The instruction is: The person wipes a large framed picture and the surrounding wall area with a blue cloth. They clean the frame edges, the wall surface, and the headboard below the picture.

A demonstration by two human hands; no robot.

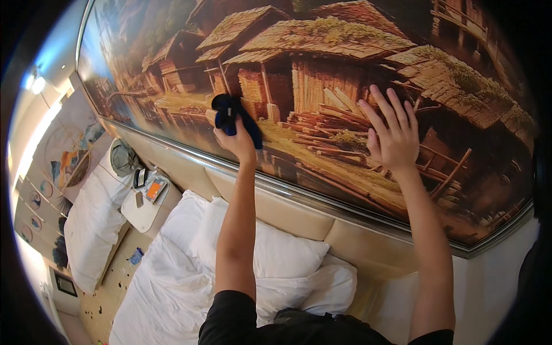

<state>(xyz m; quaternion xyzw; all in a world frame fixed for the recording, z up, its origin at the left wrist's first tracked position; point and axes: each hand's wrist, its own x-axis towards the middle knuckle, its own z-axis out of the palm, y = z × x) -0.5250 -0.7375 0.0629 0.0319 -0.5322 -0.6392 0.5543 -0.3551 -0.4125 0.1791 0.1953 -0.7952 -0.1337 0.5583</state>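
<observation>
A large framed mural of thatched village huts fills the wall before me. My left hand grips a dark blue cloth bunched up near the mural's lower middle. Part of the cloth hangs down behind my fingers and wrist. Whether it touches the picture I cannot tell for certain. To the right, my right hand is spread with its fingers apart over the painted woodpile, palm towards the mural, holding nothing. The silver-coloured frame edge runs below both hands.
Below the mural are a beige padded headboard and a bed with rumpled white bedding. A white bedside table bears a telephone and small items. Beyond it stands another bed with a grey-green bag. A blue item lies on the floor.
</observation>
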